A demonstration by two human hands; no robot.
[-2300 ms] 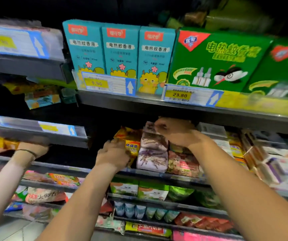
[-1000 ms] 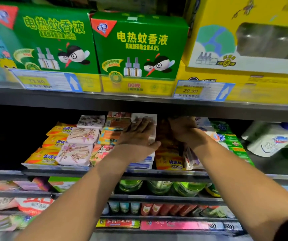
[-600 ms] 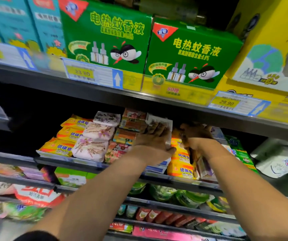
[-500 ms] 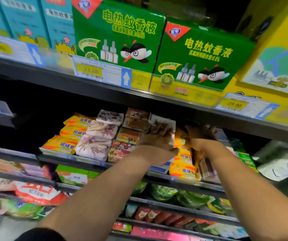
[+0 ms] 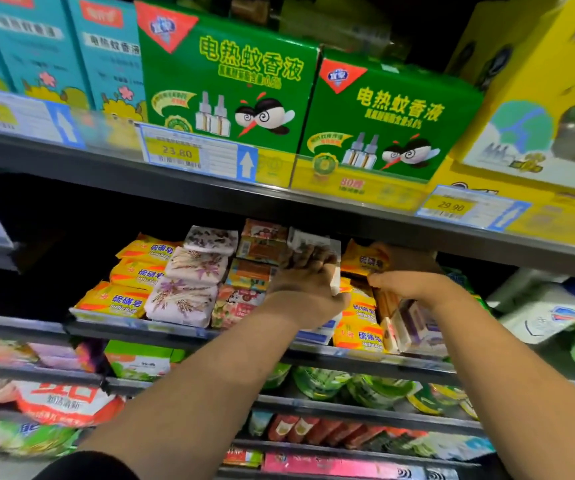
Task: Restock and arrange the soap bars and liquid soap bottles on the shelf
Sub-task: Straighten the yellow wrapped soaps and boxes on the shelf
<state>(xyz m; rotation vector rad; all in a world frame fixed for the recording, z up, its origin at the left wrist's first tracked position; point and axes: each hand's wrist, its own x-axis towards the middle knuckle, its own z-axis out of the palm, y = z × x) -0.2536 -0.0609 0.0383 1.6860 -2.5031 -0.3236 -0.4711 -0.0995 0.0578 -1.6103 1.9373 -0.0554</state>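
Soap bars fill the middle shelf point(image 5: 365, 355) in stacked columns. The one you are working on is the yellow sulfur soap packet point(image 5: 365, 259), at the top of its column and close under the upper shelf point(image 5: 314, 206). Your right hand point(image 5: 407, 282) pinches it, thumb at the front edge, fingers hidden behind. Your left hand point(image 5: 308, 292) clasps the white soap boxes point(image 5: 314, 242) next door, fingers bent over the front, thumb beside the yellow column point(image 5: 362, 317).

The likeliest trouble is the packet catching on the upper shelf as you seat it; a shove then would push the whole column back or sideways. Those film wrappers look slick, so a crooked packet may slide forward off the pile. Let go of the white soap boxes carelessly and that tall stack could tip over the shelf lip. The purple-and-white boxes point(image 5: 414, 323) to the right lean against the yellow column, so any shift there may topple them. The liquid soap pouches point(image 5: 549, 313) lie well apart, out of harm.
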